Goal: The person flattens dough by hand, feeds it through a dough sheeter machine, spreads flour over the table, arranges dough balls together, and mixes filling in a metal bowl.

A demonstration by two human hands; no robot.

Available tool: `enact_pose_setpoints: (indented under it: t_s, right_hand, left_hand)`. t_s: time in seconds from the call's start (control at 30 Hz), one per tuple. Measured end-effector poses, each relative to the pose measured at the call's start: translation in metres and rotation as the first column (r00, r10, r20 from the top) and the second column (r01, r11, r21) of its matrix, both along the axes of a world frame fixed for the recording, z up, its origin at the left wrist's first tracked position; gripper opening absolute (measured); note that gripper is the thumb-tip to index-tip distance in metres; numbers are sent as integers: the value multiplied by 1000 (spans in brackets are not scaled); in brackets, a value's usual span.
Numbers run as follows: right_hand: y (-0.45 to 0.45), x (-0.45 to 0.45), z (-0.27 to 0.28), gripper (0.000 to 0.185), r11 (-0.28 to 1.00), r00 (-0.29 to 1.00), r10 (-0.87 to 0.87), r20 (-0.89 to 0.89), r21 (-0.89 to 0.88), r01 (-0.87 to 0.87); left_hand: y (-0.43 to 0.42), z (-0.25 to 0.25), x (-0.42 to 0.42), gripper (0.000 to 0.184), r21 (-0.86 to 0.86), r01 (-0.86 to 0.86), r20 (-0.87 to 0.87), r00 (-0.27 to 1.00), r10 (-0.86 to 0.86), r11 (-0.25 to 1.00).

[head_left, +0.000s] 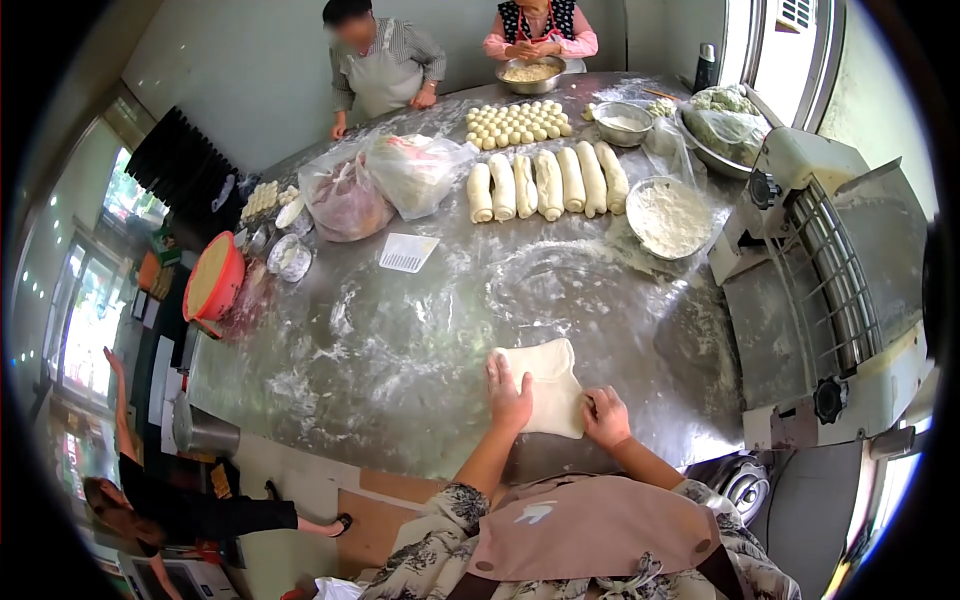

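A flat, pale sheet of dough [552,392] lies on the floury metal table close to my apron. My left hand [510,395] rests along the dough's left edge, fingers stretched out. At the opposite edge, my right hand [606,417] has its fingers curled in against the dough, seemingly pinching its border. Farther up the table, several thick dough rolls [549,186] lie side by side. Beside them stands a metal bowl of flour [670,217].
A dough-rolling machine [825,290] stands at the right edge. Plastic bags [415,175], a white scraper [408,253] and a red basin [214,278] sit to the left. Small dough balls [518,125] lie farther back. Two people [385,70] stand across the table; another person is at lower left.
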State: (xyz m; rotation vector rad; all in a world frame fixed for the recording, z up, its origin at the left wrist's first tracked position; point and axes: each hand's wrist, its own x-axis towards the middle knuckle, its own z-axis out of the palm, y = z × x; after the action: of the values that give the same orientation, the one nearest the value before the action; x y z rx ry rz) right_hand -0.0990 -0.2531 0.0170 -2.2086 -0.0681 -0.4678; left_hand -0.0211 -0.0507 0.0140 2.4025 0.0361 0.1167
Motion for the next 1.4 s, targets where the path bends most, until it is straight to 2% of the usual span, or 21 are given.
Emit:
enact_pose_setpoints:
  t_s: [0.07,0.1,0.2,0.23,0.33,0.4,0.43,0.53,0.57,0.6,0.67,0.73,0.77,0.87,0.97,1.07,1.1,1.2,1.3,1.33,1.4]
  right_hand:
    - [0,0,1,16,1000,999,-9,32,25,9]
    - [0,-1,0,16,999,1000,-18,15,39,18]
    - [0,-1,-1,15,997,999,-42,-18,67,44]
    - [-1,0,-1,15,997,999,-47,-17,65,48]
    - [0,-1,0,14,996,997,-67,-43,62,70]
    - [0,1,1,14,995,998,-67,-21,71,68]
    - [0,2,0,13,995,998,-63,9,81,62]
    - [-7,2,2,12,994,999,-47,24,99,44]
    - [-8,1,4,12,993,999,-45,15,111,43]
    - [-8,-1,5,12,993,999,-49,-3,111,49]
    - [-8,-1,9,13,992,998,-53,-35,114,57]
    - [-10,2,6,16,994,998,-46,-52,99,51]
    - [-11,1,3,17,995,997,-40,-68,90,46]
    - [-15,5,-3,21,997,998,-41,-51,61,44]
    - [-24,3,5,38,912,906,39,-421,385,140]
    - [-35,-4,4,51,662,844,95,-527,667,341]
    - [-40,-6,3,56,652,846,126,-518,686,323]
    - [-42,-9,8,57,646,840,123,-528,686,336]
    - [-47,-3,-6,58,573,828,181,-531,741,350]
    - [-51,-2,-7,54,648,821,139,-554,677,348]
    - [-55,-7,-13,47,769,808,42,-588,535,349]
  left_hand:
    - [12,-5,10,72,-233,38,59,998,-25,972]
    - [24,-4,14,72,-129,-4,75,997,14,992]
    - [32,1,13,72,212,-150,-290,934,209,966]
    - [26,4,11,75,195,-141,-326,924,199,971]
    - [-14,-16,1,78,-19,1,64,998,0,1000]
    - [-46,-8,-3,80,274,198,-68,980,-187,941]
    - [-61,4,-6,75,68,271,-89,960,-265,960]
    - [-62,21,-1,70,-353,278,231,951,-205,893]
    - [-49,31,-2,68,-310,140,95,989,-116,940]
    - [-30,18,6,70,-75,81,199,978,-64,994]
    - [-15,-1,6,74,110,-31,-29,999,34,993]
    - [-31,-15,-4,79,48,0,-221,975,11,999]
    - [-40,-40,-9,82,-2,61,-112,992,-60,998]
    - [-90,-9,-20,81,35,247,-4,969,-247,968]
    - [-103,17,-15,79,-489,276,59,957,-284,827]
    - [-74,16,-3,78,-91,124,0,992,-125,988]
    - [-76,8,-6,80,38,101,-88,991,-97,994]
    - [-104,-31,-22,83,-147,155,-68,984,-167,977]
    - [-129,-6,-25,85,-242,237,-75,962,-262,941]
    - [-130,-4,-21,84,-336,287,-78,941,-330,897]
    - [-122,7,-13,83,-455,152,-118,966,-229,877]
